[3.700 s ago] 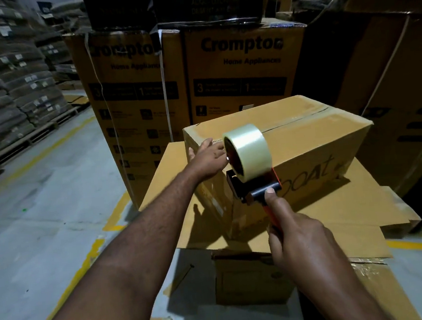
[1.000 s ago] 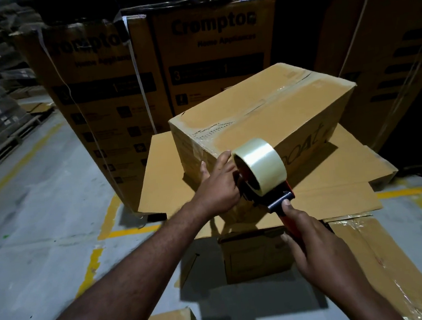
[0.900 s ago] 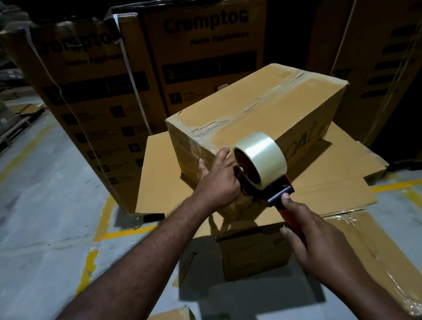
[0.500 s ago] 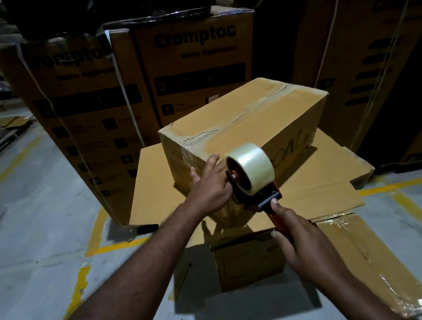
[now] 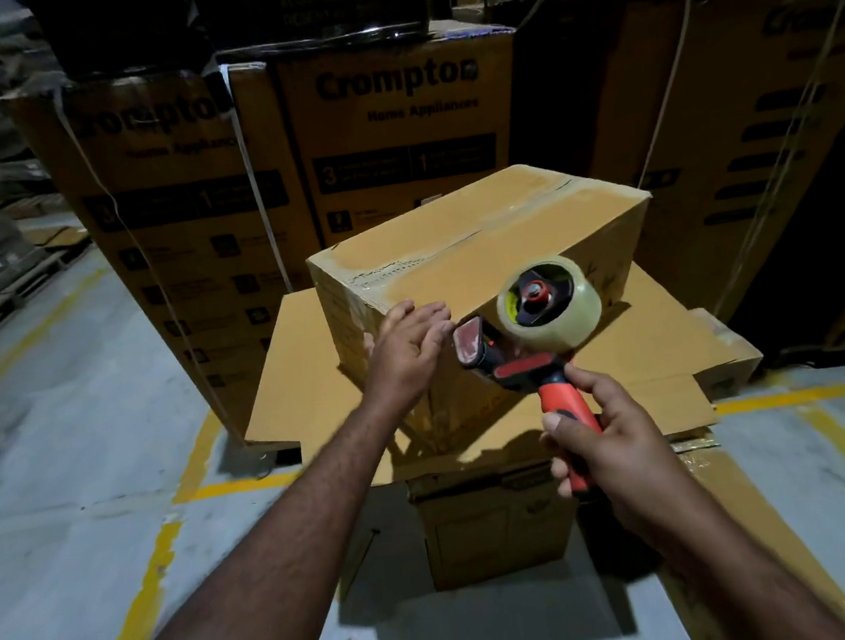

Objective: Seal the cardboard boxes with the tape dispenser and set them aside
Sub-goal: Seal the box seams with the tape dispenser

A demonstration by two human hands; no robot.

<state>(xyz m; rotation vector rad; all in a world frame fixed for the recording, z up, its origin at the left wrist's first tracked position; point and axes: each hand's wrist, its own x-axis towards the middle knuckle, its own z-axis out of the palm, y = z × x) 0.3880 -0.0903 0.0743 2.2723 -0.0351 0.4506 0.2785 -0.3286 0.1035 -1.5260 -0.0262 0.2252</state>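
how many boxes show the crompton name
2: the left Crompton box and the centre Crompton box, both behind the plain box. The right-hand carton bears blurred, cut-off lettering I cannot read.

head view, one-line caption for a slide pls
Right hand grips a red-handled clear-tape dispenser beside a brown cardboard box; left hand rests flat on its near end.
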